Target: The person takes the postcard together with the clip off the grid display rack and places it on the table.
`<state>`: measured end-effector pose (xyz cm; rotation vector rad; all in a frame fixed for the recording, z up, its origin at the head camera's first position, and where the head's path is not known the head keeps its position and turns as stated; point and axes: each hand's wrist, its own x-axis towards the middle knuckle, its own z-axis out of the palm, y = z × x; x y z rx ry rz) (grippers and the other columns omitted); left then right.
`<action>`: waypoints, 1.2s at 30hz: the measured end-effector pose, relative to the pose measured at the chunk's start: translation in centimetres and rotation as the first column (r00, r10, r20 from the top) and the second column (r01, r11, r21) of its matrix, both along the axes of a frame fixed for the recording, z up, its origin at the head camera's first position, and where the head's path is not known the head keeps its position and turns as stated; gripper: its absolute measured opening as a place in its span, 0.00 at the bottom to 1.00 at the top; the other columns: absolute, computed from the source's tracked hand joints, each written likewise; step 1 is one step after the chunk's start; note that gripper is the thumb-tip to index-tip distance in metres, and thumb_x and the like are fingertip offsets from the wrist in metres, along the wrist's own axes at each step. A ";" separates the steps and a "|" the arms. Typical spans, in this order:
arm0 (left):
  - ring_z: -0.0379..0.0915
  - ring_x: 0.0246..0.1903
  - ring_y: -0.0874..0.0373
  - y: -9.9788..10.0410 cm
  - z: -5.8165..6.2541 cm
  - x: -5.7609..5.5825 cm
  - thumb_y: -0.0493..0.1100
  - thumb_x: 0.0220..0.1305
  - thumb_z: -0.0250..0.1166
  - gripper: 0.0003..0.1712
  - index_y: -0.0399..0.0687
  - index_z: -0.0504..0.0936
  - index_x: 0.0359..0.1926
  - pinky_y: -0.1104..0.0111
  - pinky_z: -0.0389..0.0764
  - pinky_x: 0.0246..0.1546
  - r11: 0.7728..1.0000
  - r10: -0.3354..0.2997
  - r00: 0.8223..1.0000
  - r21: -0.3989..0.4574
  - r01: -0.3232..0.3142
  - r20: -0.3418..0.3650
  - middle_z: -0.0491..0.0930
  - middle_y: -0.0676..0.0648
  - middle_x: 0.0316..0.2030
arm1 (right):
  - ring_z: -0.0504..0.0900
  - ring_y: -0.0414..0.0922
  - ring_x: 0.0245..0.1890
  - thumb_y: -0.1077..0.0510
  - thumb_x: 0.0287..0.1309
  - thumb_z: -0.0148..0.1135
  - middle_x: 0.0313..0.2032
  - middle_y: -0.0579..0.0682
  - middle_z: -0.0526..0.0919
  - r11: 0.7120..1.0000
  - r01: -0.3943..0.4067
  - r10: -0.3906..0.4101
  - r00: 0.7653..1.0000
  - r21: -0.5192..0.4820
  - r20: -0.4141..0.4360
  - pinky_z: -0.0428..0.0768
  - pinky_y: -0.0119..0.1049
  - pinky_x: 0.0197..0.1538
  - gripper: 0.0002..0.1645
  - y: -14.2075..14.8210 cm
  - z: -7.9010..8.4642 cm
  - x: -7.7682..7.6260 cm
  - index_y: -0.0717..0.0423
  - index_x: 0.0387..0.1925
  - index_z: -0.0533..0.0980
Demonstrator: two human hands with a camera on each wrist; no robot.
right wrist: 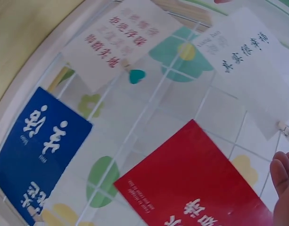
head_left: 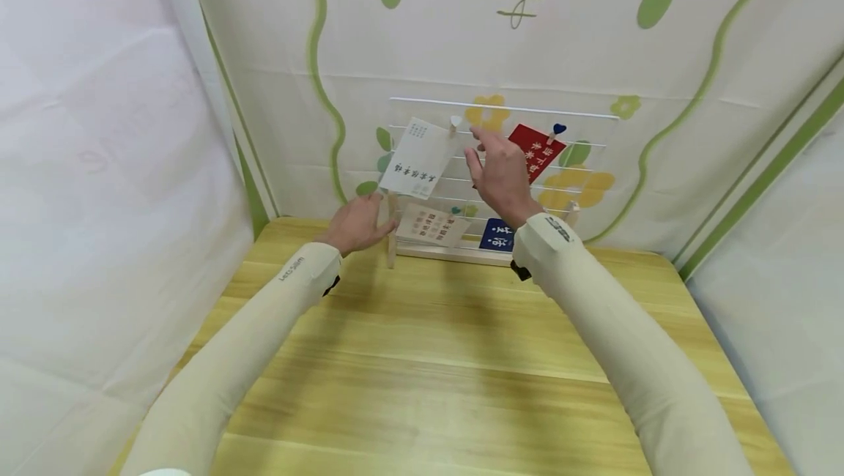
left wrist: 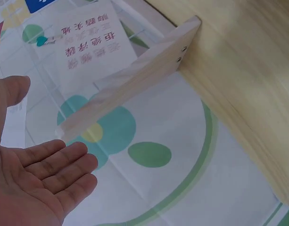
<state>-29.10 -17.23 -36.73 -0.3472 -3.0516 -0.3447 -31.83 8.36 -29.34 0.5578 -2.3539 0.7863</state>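
Note:
A white card with dark lettering (head_left: 418, 161) hangs tilted on a white wire grid rack (head_left: 504, 107), held by a small wooden clip with a white top (head_left: 455, 123). My left hand (head_left: 356, 223) is beside the card's lower left corner, its palm bare and fingers relaxed in the left wrist view. My right hand (head_left: 502, 172) is in front of the grid, right of that clip, fingers loosely bent, with nothing seen in them. Behind it, a red card (right wrist: 191, 179) hangs from a clip with a navy heart (head_left: 559, 129), partly covered in the head view.
Lower on the grid hang a pale card with red lettering (right wrist: 120, 42), with a teal heart clip (right wrist: 136, 76), and a blue card (right wrist: 40, 146). The rack's wooden foot (left wrist: 135, 75) stands on the wooden table (head_left: 422, 359). Patterned cloth (head_left: 264, 44) rises behind.

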 end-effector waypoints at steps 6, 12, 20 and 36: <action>0.81 0.39 0.46 -0.2 0.9 -0.1 0.56 0.68 0.61 0.33 0.33 0.70 0.60 0.57 0.84 0.40 0.999 0.015 0.998 0.038 -0.013 -0.062 0.80 0.36 0.45 | 0.84 0.52 0.51 0.52 0.70 0.57 0.60 0.55 0.80 0.999 0.038 -0.038 0.999 0.000 0.017 0.82 0.41 0.56 0.24 -0.6 1.3 -0.3 0.56 0.64 0.72; 0.80 0.41 0.45 0.0 2.1 -0.3 0.54 0.68 0.60 0.30 0.32 0.72 0.57 0.55 0.83 0.43 0.996 0.029 0.995 0.081 -0.020 -0.100 0.80 0.35 0.46 | 0.85 0.54 0.51 0.53 0.70 0.55 0.59 0.56 0.80 0.998 0.055 -0.056 0.998 0.020 0.040 0.82 0.42 0.56 0.24 -0.8 2.1 -0.4 0.57 0.63 0.72; 0.77 0.37 0.49 0.8 3.4 -0.5 0.53 0.69 0.59 0.29 0.33 0.72 0.59 0.59 0.82 0.39 0.989 0.065 0.992 0.139 -0.050 -0.107 0.80 0.38 0.44 | 0.83 0.54 0.49 0.54 0.72 0.54 0.56 0.59 0.82 0.997 0.064 -0.067 0.994 0.040 0.083 0.81 0.44 0.56 0.21 -1.3 2.4 -0.8 0.59 0.60 0.74; 0.80 0.39 0.50 2.0 5.4 -1.1 0.48 0.72 0.56 0.22 0.35 0.75 0.57 0.61 0.82 0.38 0.980 0.046 0.986 0.198 -0.014 -0.157 0.82 0.38 0.49 | 0.82 0.51 0.52 0.53 0.74 0.49 0.60 0.55 0.80 0.993 0.114 -0.113 0.968 0.008 0.223 0.83 0.40 0.53 0.23 -2.0 3.3 -1.5 0.56 0.64 0.72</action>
